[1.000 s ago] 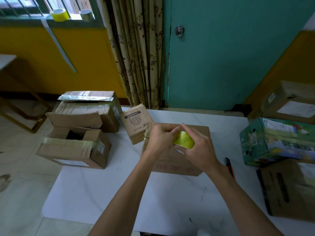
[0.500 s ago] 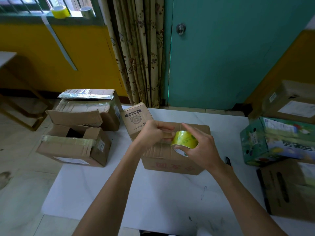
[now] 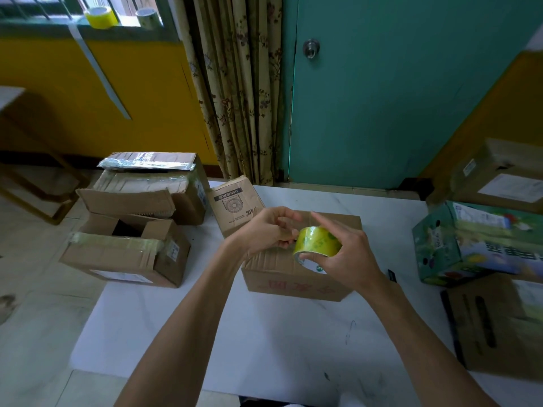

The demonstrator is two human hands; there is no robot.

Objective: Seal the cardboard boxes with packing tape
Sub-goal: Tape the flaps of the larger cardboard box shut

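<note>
Gripping tape roll (image 3: 318, 242) in right hand (image 3: 349, 259), left hand (image 3: 264, 230) pinching barely visible tape end (image 3: 294, 241)

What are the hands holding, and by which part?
A tape roll: the right hand grips its outer curve; the left hand pinches at its left edge.

Teal door (image 3: 411, 107), floral curtain (image 3: 244, 92), yellow wall (image 3: 44, 98), barred window (image 3: 38, 8), pale tiled floor (image 3: 32, 342)

White table (image 3: 264, 333) bears 1 brown box (image 3: 293, 279) and 1 green carton (image 3: 470, 251).
</note>
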